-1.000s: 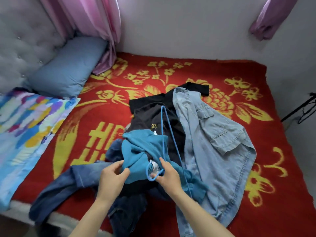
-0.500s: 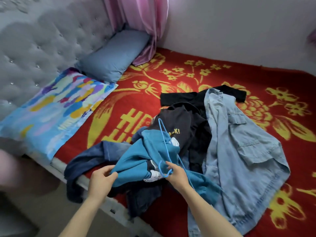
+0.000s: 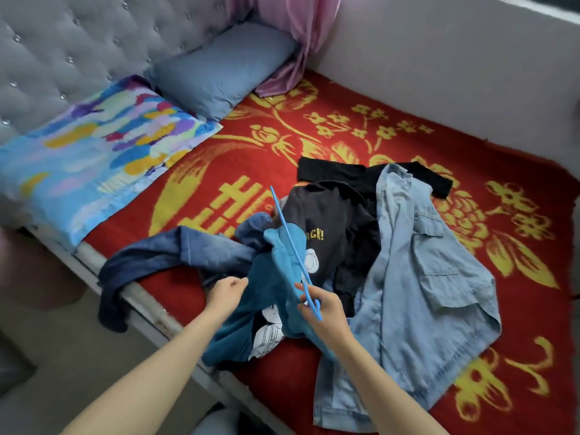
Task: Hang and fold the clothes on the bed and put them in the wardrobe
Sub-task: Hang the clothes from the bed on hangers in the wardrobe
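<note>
A bed seen from above, covered by a red woven blanket with yellow flowers. At far left, a pale blue pillow streaked with many colours lies against a grey tufted headboard. To its right, dark blue denim jeans trail over the near edge of the mattress.

Next comes the person's left hand, its fingers pinching a fold of a teal sweatshirt with a white cartoon print. The teal sweatshirt lies bunched at the near edge of the bed, partly over the jeans. Just to the right, the right hand is clamped on the near end of a thin bright-blue plastic hanger. The hanger slants up and away over the sweatshirt and is seen edge-on, so its hook cannot be made out. The hands are near each other but apart.

Further right lies a black T-shirt with yellow lettering. Furthest right, a pale blue denim shirt is spread out. No garment is hung or folded yet.

The teal sweatshirt looks soft, limp and light, so it will probably sag and slip. The neck opening or shoulder seams seem the best places to hold it while the hanger goes in. The hanger looks light, stiff and smooth, and is best held near its middle. The denim pieces are probably heavier and stiffer.
</note>
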Motion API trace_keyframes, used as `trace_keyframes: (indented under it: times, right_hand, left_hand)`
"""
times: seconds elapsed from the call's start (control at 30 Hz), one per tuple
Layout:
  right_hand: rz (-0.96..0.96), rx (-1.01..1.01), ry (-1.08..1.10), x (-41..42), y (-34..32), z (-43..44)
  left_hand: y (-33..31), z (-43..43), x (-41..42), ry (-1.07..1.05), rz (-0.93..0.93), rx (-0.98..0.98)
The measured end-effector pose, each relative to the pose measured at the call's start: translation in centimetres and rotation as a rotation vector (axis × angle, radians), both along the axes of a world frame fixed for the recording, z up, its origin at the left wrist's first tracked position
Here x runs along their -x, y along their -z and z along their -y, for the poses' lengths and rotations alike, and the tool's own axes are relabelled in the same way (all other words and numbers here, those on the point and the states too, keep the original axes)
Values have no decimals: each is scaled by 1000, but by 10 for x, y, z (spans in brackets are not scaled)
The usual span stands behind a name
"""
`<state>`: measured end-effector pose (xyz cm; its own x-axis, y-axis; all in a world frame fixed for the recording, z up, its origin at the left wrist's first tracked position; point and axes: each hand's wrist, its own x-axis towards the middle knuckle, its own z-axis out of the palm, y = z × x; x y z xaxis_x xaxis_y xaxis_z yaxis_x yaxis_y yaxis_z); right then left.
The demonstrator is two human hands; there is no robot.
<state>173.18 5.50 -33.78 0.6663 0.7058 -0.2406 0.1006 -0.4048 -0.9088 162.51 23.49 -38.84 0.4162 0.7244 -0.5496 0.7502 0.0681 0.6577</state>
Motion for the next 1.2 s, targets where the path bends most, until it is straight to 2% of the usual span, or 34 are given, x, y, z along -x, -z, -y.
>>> trace_keyframes:
  times: [0.13, 0.2, 0.27, 0.33, 0.4, 0.5, 0.6, 0.7, 0.8, 0.93, 1.03, 1.1, 1.2]
  right_hand:
    - [-59, -98, -56, 14, -23, 6]
    - [-58, -96, -62, 19, -24, 9]
    - [-61, -77, -61, 20, -24, 13]
    - [-81, -45, -23, 16, -23, 18]
    - [-76, -9, 54, 8, -20, 22]
    - [-56, 25, 190, -10, -16, 18]
    - [-118, 50, 300, -25, -13, 1]
    - [-195, 87, 417, -30, -1, -30]
    - [-264, 205, 515, -25, 19, -63]
    - [-433, 355, 557, -7, 43, -82]
    - [-430, 366, 581, -1, 49, -84]
    - [-429, 284, 561, -4, 45, -82]
    - [-487, 171, 499, -12, 28, -73]
  left_hand:
    - [-8, -3, -48, -326, 219, 634]
    - [-8, -5, -63, -393, 307, 764]
    - [-11, -5, -75, -456, 361, 772]
    - [-12, -9, -78, -428, 370, 642]
    - [-23, -15, -72, -283, 384, 438]
    - [-48, -23, -43, 115, 356, 38]
    - [-70, -21, -6, 570, 277, -334]
    - [-83, -6, 17, 939, 190, -465]
    - [-94, 8, 33, 1158, 212, -600]
    - [-91, 22, 56, 1218, 300, -759]
    - [-80, 24, 67, 1164, 318, -771]
    - [-70, 22, 69, 1043, 276, -654]
    - [-51, 11, 58, 798, 82, -383]
